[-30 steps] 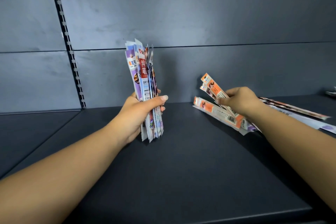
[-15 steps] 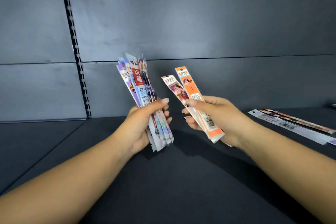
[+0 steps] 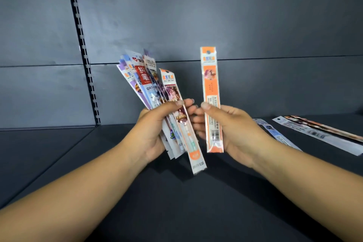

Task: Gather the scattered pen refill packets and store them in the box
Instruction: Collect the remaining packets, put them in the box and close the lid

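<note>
Passing picked-up packets across: one of two now joined to fanned bundle (image 3: 155, 104) gripped by left hand (image 3: 155, 133); right hand (image 3: 231, 131) pinches orange refill packet (image 3: 212, 100) upright beside bundle. More packets (image 3: 322, 133) lie on shelf (image 3: 59, 153) right of bundle. Box unseen.

Both forearms bare to the lower frame edge; no sleeve, cuff, watch or band in view. Left hand (image 3: 155, 133) and right hand (image 3: 233, 131) ungloved, no rings seen. Fingernails short, seemingly unpainted, though blur leaves that uncertain.

Fanned packets (image 3: 157, 104), upright orange packet (image 3: 212, 100)
</note>
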